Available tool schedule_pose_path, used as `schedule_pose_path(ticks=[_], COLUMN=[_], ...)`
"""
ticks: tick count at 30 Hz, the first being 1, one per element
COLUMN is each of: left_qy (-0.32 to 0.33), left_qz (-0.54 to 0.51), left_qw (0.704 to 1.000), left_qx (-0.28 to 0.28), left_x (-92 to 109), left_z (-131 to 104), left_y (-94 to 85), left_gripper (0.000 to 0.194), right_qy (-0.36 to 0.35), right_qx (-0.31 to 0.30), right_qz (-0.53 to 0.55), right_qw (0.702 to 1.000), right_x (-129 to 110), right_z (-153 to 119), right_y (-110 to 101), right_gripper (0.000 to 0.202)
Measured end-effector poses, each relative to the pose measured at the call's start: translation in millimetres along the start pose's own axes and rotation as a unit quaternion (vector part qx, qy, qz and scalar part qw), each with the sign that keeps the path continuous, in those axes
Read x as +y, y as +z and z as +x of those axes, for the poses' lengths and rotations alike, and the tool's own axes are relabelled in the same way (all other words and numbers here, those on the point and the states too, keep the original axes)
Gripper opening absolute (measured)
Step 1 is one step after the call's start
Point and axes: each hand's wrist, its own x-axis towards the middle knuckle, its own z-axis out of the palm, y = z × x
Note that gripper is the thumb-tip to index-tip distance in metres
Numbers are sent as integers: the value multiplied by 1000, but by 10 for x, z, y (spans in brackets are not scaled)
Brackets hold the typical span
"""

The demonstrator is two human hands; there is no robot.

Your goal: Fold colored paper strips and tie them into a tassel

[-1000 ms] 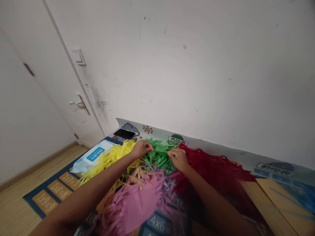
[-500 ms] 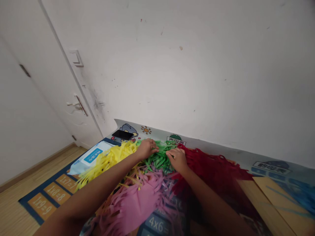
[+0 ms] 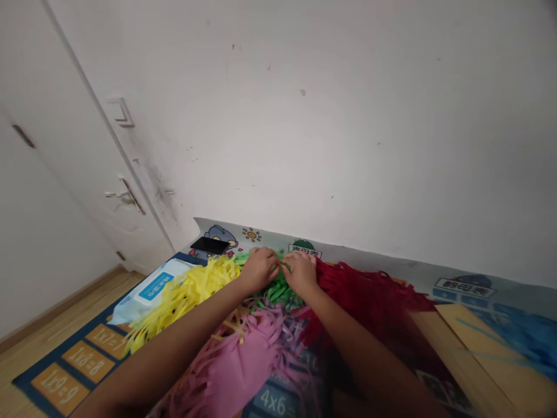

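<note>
both hands have drawn together since the earlier frame, the gap between them nearly closed; left hand (image 3: pixel 260 270) and right hand (image 3: pixel 300 274) come almost fingertip to fingertip over the green strips (image 3: pixel 278 294), fingers bent, each thumb and forefinger pinching a bit of green; the green strips lie beneath the hands, between yellow strips (image 3: pixel 195 287) to the left and red strips (image 3: pixel 365 296) to the right; pink strips (image 3: pixel 243 360) spread nearer the person; wipes (image 3: pixel 152 288) lie beside the yellow, with a phone (image 3: pixel 210 245) behind; tan card (image 3: pixel 491 348) and blue strips (image 3: pixel 528 337) lie far right on the mat (image 3: pixel 80 360)
</note>
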Motion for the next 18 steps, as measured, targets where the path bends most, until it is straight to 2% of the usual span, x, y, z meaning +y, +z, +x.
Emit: schedule_pose_path(ticks=[4,6,9,13,15,18], left_qy=[-50,-83,-144,-198,-201,-191], left_qz=[15,16,16,30,45,81], left_qw=[998,996,989,976,971,963], left_qx=[21,21,32,88,122,174], left_x=[2,-79,-264,-404,-375,-242], left_z=[-35,-31,68,362,529,734], left_y=[61,57,-81,-503,-774,-1199], left_gripper=[29,25,19,26,27,26], right_qy=[-5,-6,-44,-107,-95,-69], right_qx=[4,9,-14,-90,-113,-137], right_qz=[-6,-12,-17,-14,-14,0], right_qw=[1000,1000,999,990,989,988], right_x=[-50,-79,-190,-374,-403,-362], right_z=[83,22,-181,-479,-574,-648], right_y=[-128,-205,-246,-83,27,94], right_gripper=[18,22,30,39,43,33])
